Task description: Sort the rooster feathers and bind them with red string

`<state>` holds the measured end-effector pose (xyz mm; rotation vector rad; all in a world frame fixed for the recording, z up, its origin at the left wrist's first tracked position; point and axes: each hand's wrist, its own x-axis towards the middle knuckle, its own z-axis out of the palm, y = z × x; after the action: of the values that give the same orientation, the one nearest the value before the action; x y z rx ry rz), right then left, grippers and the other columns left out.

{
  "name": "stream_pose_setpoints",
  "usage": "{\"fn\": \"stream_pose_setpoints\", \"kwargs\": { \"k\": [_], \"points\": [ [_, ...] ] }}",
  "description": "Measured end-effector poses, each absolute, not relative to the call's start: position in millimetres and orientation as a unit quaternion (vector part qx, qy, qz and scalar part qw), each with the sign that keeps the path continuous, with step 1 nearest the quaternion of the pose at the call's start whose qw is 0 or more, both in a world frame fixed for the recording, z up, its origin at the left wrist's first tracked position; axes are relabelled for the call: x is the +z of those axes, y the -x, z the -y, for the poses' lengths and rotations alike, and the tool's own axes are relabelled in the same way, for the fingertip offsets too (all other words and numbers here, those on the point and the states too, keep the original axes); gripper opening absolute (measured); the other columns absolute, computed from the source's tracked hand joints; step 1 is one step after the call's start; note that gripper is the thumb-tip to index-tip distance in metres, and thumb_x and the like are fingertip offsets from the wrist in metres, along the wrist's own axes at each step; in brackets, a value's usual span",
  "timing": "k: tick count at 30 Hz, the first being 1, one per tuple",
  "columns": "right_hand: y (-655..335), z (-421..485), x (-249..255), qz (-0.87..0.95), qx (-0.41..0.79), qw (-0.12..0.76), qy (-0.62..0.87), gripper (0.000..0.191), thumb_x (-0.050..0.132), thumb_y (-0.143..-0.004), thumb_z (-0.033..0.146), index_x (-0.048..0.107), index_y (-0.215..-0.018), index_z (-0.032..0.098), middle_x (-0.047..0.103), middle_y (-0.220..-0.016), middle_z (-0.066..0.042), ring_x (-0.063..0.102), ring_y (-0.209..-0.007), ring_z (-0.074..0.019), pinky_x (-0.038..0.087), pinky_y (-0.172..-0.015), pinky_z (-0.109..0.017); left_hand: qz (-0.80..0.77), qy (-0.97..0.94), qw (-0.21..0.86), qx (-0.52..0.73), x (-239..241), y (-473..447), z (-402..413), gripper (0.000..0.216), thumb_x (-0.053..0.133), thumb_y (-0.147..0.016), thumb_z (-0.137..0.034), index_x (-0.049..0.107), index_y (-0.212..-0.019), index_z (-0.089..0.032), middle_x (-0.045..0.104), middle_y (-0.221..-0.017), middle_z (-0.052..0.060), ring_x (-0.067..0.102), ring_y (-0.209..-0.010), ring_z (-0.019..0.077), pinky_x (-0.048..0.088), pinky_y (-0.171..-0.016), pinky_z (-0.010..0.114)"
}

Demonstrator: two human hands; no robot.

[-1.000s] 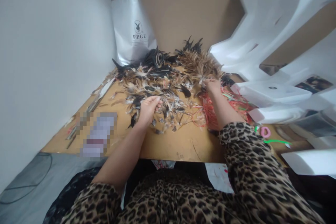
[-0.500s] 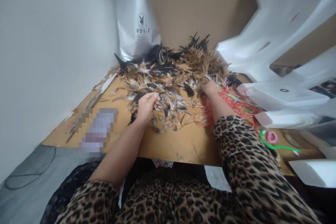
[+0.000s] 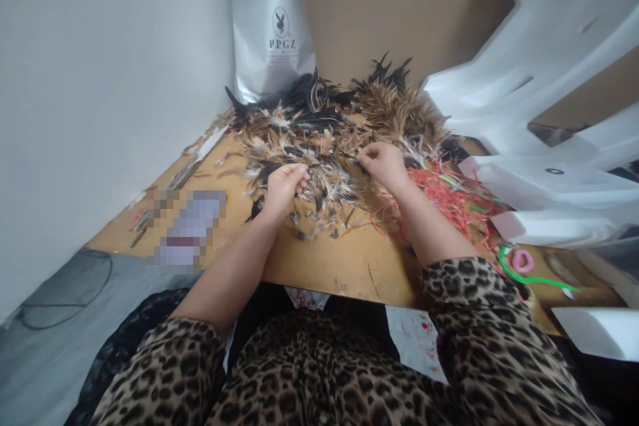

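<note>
Loose brown, black and white feathers (image 3: 327, 183) lie in a spread pile on the table (image 3: 324, 266). At the pile's left front, my left hand (image 3: 285, 190) is closed in a pinch; whatever lies between its fingertips blends with the feathers behind. My right hand (image 3: 387, 163) hovers at the pile's right side, thumb and fingertips pinched together, pointing left. What it grips is too small to make out. Behind it stands a thick bunch of brown feathers (image 3: 399, 110), and red plastic strings (image 3: 444, 200) lie in a tangle beside its wrist.
A silver-white bag (image 3: 272, 33) stands at the back against the wall. White foam pieces (image 3: 544, 180) crowd the right side. Thin sticks (image 3: 187, 170) and a blurred-out flat item (image 3: 192, 226) lie on the left. A green strip (image 3: 539, 279) and pink ring (image 3: 523, 261) rest at right.
My right hand has come away from the base of the brown feather bunch, moving left and nearer my left hand. The left hand stays pinched in about the same place; the view has shifted slightly.
</note>
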<state>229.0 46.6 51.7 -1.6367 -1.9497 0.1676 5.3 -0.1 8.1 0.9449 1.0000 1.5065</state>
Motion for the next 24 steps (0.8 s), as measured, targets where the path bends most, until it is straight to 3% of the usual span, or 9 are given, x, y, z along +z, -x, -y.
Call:
{"fn": "stream_pose_setpoints", "kwargs": {
  "k": [5, 11, 18, 21, 24],
  "points": [
    [-187, -13, 45, 0.810, 0.207, 0.209, 0.508, 0.017, 0.056, -0.071, 0.029, 0.067, -0.066, 0.016, 0.063, -0.062, 0.000, 0.053, -0.059, -0.0112, 0.035, -0.058, -0.022, -0.417, -0.410, 0.511, 0.630, 3, -3, -3, 0.023, 0.068, -0.067, -0.028, 0.064, -0.080, -0.010, 0.061, -0.063, 0.002, 0.047, -0.046, 0.0042, 0.032, -0.040, 0.016],
    [-168, -5, 32, 0.839, 0.149, 0.179, 0.492, 0.014, 0.055, -0.073, 0.027, 0.067, -0.073, 0.019, 0.066, -0.072, 0.000, 0.054, -0.065, -0.0117, 0.033, -0.060, -0.023, -0.439, -0.417, 0.492, 0.626, 5, -3, -2, 0.020, 0.067, -0.067, -0.027, 0.063, -0.077, -0.011, 0.061, -0.061, 0.001, 0.047, -0.045, 0.0041, 0.032, -0.039, 0.016],
    [-148, -2, 31, 0.830, 0.063, 0.102, 0.545, 0.026, 0.055, -0.074, 0.041, 0.068, -0.073, 0.019, 0.069, -0.077, -0.007, 0.059, -0.076, -0.0203, 0.036, -0.072, -0.031, -0.455, -0.432, 0.502, 0.595, 9, -9, 3, 0.016, 0.065, -0.069, -0.026, 0.062, -0.076, -0.011, 0.061, -0.060, 0.001, 0.047, -0.044, 0.0035, 0.031, -0.040, 0.016],
    [-144, 0, 27, 0.832, 0.040, 0.066, 0.549, 0.022, 0.053, -0.075, 0.034, 0.068, -0.071, 0.019, 0.069, -0.078, -0.009, 0.059, -0.076, -0.0208, 0.036, -0.075, -0.032, -0.457, -0.440, 0.498, 0.591, 10, -9, 5, 0.015, 0.064, -0.071, -0.025, 0.062, -0.077, -0.011, 0.061, -0.059, 0.001, 0.047, -0.044, 0.0037, 0.031, -0.040, 0.016],
    [-146, -2, 23, 0.826, 0.065, 0.095, 0.552, 0.019, 0.051, -0.073, 0.027, 0.067, -0.070, 0.018, 0.069, -0.076, -0.007, 0.058, -0.071, -0.0180, 0.037, -0.070, -0.029, -0.455, -0.445, 0.501, 0.586, 10, -9, 6, 0.015, 0.064, -0.071, -0.025, 0.062, -0.077, -0.011, 0.061, -0.060, 0.001, 0.047, -0.045, 0.0038, 0.031, -0.041, 0.016]
  ]
}}
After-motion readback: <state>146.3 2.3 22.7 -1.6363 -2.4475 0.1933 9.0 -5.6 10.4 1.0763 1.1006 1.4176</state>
